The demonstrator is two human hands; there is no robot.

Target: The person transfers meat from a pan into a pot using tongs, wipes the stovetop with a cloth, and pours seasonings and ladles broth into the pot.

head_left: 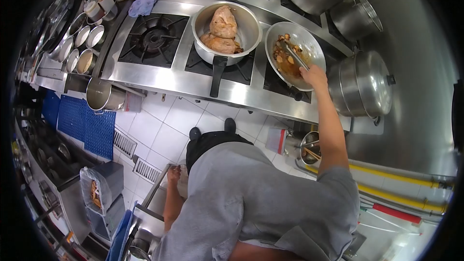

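The right hand (315, 76) has its fingers wrapped round a metal utensil (298, 58), whose head sits among browned pieces (282, 60) in the frying pan (311, 43), on the stove just right of the pot (251, 24) of meat (223, 21). The left hand (174, 173) is down by a steel counter's edge (159, 191); whether its fingers grip, I cannot tell. With the pan handle (296, 93) unheld, light, low strokes along the bottom should turn the pieces without shoving the pan.
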